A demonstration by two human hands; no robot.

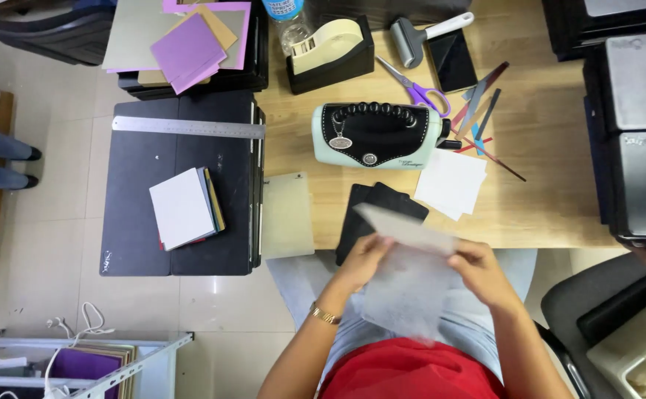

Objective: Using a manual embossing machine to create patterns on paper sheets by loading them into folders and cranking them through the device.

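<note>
The left hand (363, 258) and the right hand (482, 270) both held a pale sheet (411, 277) over the lap, just below the surface (544, 207) edge. Each grip was closed on the sheet, the left at its left edge, the right at its upper right; the sheet's top flap was folded over and looked blurred. Just above the sheet lay black boards (378, 203), partly overhanging the surface edge. Above the sheet and further up the surface sat a mint and black machine (374, 134), with white squares (452, 183) up and to the right of the sheet. Purple-handled scissors (419, 90) lay beyond the machine.
</note>
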